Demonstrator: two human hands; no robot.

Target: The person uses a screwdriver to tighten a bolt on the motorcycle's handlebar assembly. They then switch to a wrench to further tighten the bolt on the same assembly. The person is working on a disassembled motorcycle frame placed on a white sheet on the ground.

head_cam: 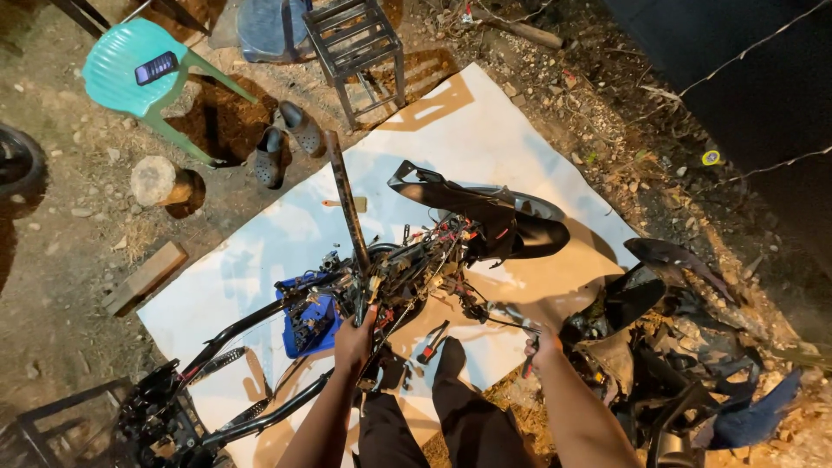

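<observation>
Far left: half of a black rubber tyre point(17, 165) at the frame edge, on bare dirt. Next to that, a teal plastic chair point(130, 74) with a dark smartphone point(157, 67) lying on its seat. Below and right of the chair, a rounded grey stone point(154, 179), a short wooden plank point(145, 277), and a pair of dark grey clogs point(284, 143) side by side. Behind the clogs, a dark metal stool frame point(355, 48).

Spread over the ground, a large white sheet point(451, 130). Lying across the sheet, a stripped black motorcycle frame point(260, 364) with exposed wiring, front end at lower left, black rear fender and seat section point(494, 217) toward the right. Tucked against the frame, a blue plastic tray point(314, 325) of small parts.

Left hand point(355, 340) closed around the base of a long dark rusty metal bar point(347, 204), standing nearly upright out of the frame's middle. Just right of it, red-handled pliers point(432, 342) lying on the sheet.

Right hand point(543, 344) curled shut on a small dark tool point(530, 360) with a red grip, exact kind too small to tell, held just above the sheet, apart from the frame.

Far right: a heap of black plastic fairing panels point(685, 347) on the dirt.
</observation>
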